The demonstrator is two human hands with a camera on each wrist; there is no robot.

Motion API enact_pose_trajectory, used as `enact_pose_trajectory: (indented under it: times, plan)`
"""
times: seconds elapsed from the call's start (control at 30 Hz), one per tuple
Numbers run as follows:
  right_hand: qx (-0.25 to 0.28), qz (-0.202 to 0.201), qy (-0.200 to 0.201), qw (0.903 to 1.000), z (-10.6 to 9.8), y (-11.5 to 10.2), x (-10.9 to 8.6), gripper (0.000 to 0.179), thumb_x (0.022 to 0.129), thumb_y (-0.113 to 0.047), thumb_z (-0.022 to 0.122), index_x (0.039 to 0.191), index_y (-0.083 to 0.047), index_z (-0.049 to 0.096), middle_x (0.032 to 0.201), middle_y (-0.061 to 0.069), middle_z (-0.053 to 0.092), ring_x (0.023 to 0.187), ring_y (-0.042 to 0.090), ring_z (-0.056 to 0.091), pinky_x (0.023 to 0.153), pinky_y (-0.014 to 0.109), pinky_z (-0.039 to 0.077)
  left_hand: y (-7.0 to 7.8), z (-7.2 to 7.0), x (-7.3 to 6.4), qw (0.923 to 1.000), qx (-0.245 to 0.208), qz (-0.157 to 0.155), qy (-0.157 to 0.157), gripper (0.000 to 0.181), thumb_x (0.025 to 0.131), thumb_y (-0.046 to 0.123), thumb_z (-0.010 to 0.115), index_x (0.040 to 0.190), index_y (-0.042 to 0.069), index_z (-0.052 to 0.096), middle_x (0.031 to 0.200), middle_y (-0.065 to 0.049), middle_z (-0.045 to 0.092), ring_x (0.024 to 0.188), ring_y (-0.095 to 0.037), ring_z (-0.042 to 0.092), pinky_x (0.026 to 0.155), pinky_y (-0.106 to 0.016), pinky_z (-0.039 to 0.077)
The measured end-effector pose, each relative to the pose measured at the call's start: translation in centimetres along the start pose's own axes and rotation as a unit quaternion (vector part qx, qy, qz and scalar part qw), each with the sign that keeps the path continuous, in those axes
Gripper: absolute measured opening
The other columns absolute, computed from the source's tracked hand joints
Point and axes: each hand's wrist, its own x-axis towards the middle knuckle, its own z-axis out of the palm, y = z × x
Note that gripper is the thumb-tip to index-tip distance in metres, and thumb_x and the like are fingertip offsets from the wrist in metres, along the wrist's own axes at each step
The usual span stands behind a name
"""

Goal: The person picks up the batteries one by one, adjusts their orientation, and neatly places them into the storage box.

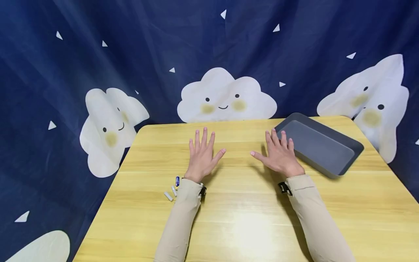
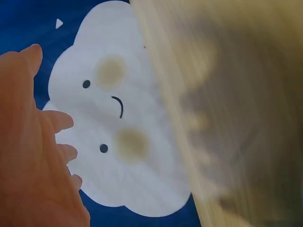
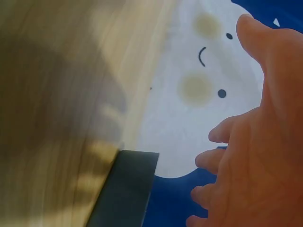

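Note:
Both hands hover palm down over the wooden table [image 1: 235, 203], fingers spread and straight, holding nothing. My left hand [image 1: 201, 158] is left of the middle, its shadow falling on the wood beside it. Close to its wrist lie a blue battery [image 1: 177, 181] and two small white cylinders, one of them a white cylinder [image 1: 168, 196] farthest left. My right hand [image 1: 279, 154] is at the near left side of a dark grey rectangular tray [image 1: 322, 145], overlapping its edge in the head view. In the right wrist view a dark tray wall [image 3: 125, 189] shows below the fingers.
A dark blue curtain [image 1: 157, 36] printed with white clouds and small triangles hangs behind the table's far edge and down its left side. The tray sits at an angle near the far right corner. Black bands [image 1: 284, 188] circle both wrists over beige sleeves.

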Motion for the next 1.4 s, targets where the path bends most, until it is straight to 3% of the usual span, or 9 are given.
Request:
enact_pose_trajectory:
  times: [0.2,0.33,0.5,0.7,0.83,0.97,1.17,1.23,1.4]
  plan:
    - [0.047,-0.002,-0.016,0.9988,-1.0,0.6,-0.8,0.109,0.097,-0.075,0.044,0.166,-0.008,-0.006,0.172,0.022,-0.012,0.155,0.055,-0.017,0.120,0.077,-0.006,1.1,-0.2,-0.2,0.9978,-0.060,0.027,-0.001,0.081,0.105,0.067,0.031,0.167,0.016,0.016,0.176,-0.011,-0.006,0.163,-0.037,-0.010,0.130,-0.062,0.003]
    - [0.067,0.000,-0.004,0.9977,-2.3,2.5,-1.7,0.108,0.098,-0.068,0.050,0.165,-0.003,-0.005,0.171,0.026,-0.011,0.153,0.061,-0.011,0.119,0.078,0.000,2.4,-0.1,0.2,0.9918,-0.120,0.044,-0.002,0.079,0.106,0.064,0.032,0.166,0.014,0.022,0.176,-0.014,0.000,0.163,-0.034,-0.005,0.131,-0.056,0.004]
    - [0.106,-0.003,0.029,0.9940,-3.8,6.6,-2.8,0.107,0.101,-0.056,0.057,0.162,0.007,-0.004,0.166,0.037,-0.010,0.149,0.067,-0.007,0.120,0.077,0.005,4.5,-0.1,2.1,0.9775,-0.201,0.064,0.013,0.072,0.107,0.060,0.036,0.161,0.013,0.035,0.174,-0.009,0.017,0.162,-0.029,0.016,0.130,-0.051,0.020]
    - [0.142,0.032,0.066,0.9871,-4.9,11.4,-5.0,0.110,0.100,-0.053,0.059,0.160,0.009,-0.010,0.164,0.040,-0.015,0.146,0.068,-0.014,0.117,0.080,0.000,7.2,0.8,4.7,0.9602,-0.273,0.060,-0.002,0.066,0.108,0.053,0.042,0.160,0.012,0.038,0.170,-0.007,0.029,0.158,-0.026,0.030,0.127,-0.046,0.030]
    - [0.150,0.070,0.100,0.9812,-4.9,13.9,-6.6,0.113,0.099,-0.052,0.061,0.159,0.011,-0.012,0.162,0.042,-0.016,0.148,0.066,-0.015,0.114,0.082,0.002,8.5,2.3,6.3,0.9513,-0.301,0.063,-0.020,0.064,0.108,0.052,0.043,0.159,0.013,0.039,0.166,-0.009,0.036,0.154,-0.027,0.036,0.126,-0.044,0.032]
    - [0.156,0.095,0.143,0.9728,-4.4,15.8,-8.2,0.117,0.096,-0.048,0.066,0.156,0.016,-0.011,0.160,0.046,-0.014,0.150,0.064,-0.012,0.119,0.077,0.002,9.2,3.8,7.6,0.9414,-0.332,0.045,-0.041,0.064,0.107,0.052,0.046,0.159,0.014,0.039,0.163,-0.009,0.041,0.150,-0.027,0.042,0.122,-0.044,0.038]
    - [0.191,0.124,0.154,0.9615,-3.6,17.5,-10.4,0.127,0.092,-0.046,0.073,0.154,0.016,-0.018,0.160,0.047,-0.009,0.149,0.065,-0.003,0.119,0.076,0.005,9.7,5.4,9.4,0.9221,-0.380,0.013,-0.071,0.078,0.102,0.049,0.060,0.162,0.011,0.030,0.164,-0.013,0.040,0.148,-0.031,0.045,0.120,-0.044,0.042]
    - [0.208,0.134,0.152,0.9569,-3.4,17.8,-10.9,0.128,0.091,-0.046,0.074,0.155,0.015,-0.020,0.157,0.047,-0.004,0.147,0.065,0.002,0.119,0.076,0.006,10.0,5.8,10.1,0.9210,-0.380,0.014,-0.083,0.085,0.099,0.048,0.066,0.163,0.010,0.026,0.164,-0.014,0.040,0.148,-0.032,0.045,0.120,-0.045,0.041]
    - [0.243,0.152,0.122,0.9502,-2.7,17.9,-11.6,0.129,0.092,-0.044,0.075,0.153,0.016,-0.022,0.155,0.049,-0.006,0.146,0.067,0.001,0.119,0.074,0.004,10.5,6.8,11.4,0.9246,-0.363,0.016,-0.113,0.097,0.092,0.044,0.077,0.165,0.010,0.022,0.166,-0.014,0.037,0.151,-0.032,0.042,0.122,-0.041,0.040]
